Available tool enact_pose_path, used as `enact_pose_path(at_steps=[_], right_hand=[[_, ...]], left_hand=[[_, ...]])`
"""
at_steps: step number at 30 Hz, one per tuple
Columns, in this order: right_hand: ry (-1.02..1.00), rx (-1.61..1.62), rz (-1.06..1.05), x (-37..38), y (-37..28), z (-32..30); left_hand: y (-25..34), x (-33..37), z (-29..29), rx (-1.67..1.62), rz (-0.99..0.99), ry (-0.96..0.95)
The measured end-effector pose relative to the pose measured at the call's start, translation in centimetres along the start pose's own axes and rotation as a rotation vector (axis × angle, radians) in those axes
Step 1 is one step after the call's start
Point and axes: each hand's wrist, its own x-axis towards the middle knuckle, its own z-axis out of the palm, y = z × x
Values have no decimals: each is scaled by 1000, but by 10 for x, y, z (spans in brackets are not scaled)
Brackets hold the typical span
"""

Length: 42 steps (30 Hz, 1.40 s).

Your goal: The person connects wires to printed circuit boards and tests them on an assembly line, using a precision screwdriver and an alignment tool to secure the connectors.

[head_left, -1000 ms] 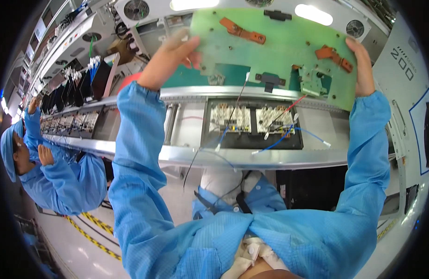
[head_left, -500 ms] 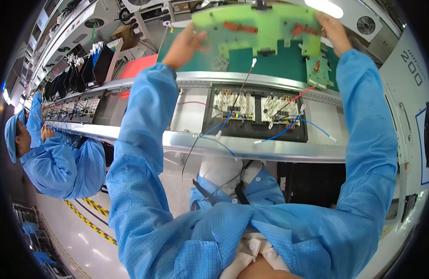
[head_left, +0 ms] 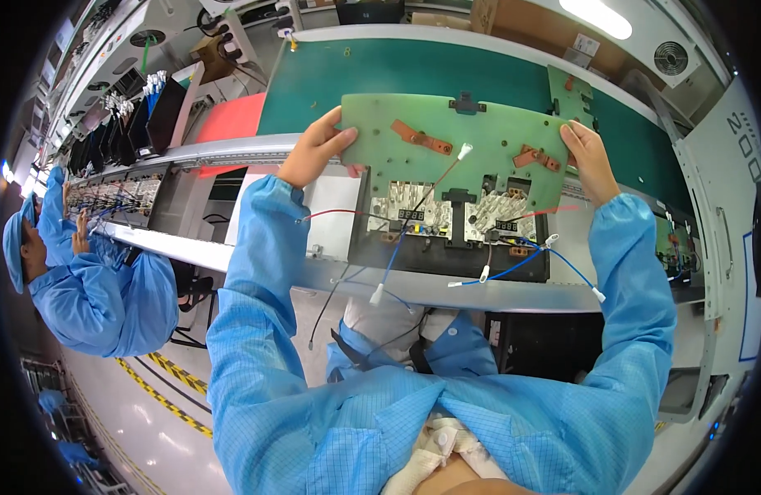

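Beyond the black tray [head_left: 430,262], a green bench top [head_left: 314,91] is seen, left more exposed than half a second ago. The green plate [head_left: 483,136], then held up well beyond the tray, has been lowered and brought nearer, so that the tray's far part is now overlapped by its lower edge (whether the two touch cannot be told). Far to the left of the tray, a row of black holders [head_left: 166,111] is filled with white-tipped wires [head_left: 116,103]. Inside the tray, two circuit boards [head_left: 388,205] are set side by side, partly covered by the plate. Beyond the tray's left corner, the plate's left end is gripped by the left hand [head_left: 322,147]; beyond its right corner, the other end is pinched by the right hand [head_left: 591,161]. Two orange clips [head_left: 421,138] are mounted on the plate, beyond the tray. Loose wires [head_left: 391,262] are draped across the tray's near edge.
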Motion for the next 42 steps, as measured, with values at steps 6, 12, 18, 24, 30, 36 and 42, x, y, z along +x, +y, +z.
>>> enact_pose_path(at_steps=[6,12,18,24,30,36,42], right_hand=[[18,185,-72,-37,27,3],[151,476,15,-58,26,7],[250,454,168,-83,-4,18],[273,536,249,-103,-43,23],[103,530,294,-103,-65,13],[103,458,368,-100,-97,49],[63,422,337,-83,-87,75]], left_hand=[[-1,-15,15,-126,-30,-75],[5,-26,37,-228,-94,-130],[27,-48,41,-274,-145,-139],[53,-65,41,-274,-164,-119],[72,-81,31,-250,-244,-140],[72,-95,3,-234,-177,-97],[75,-94,-43,-123,-204,-133]])
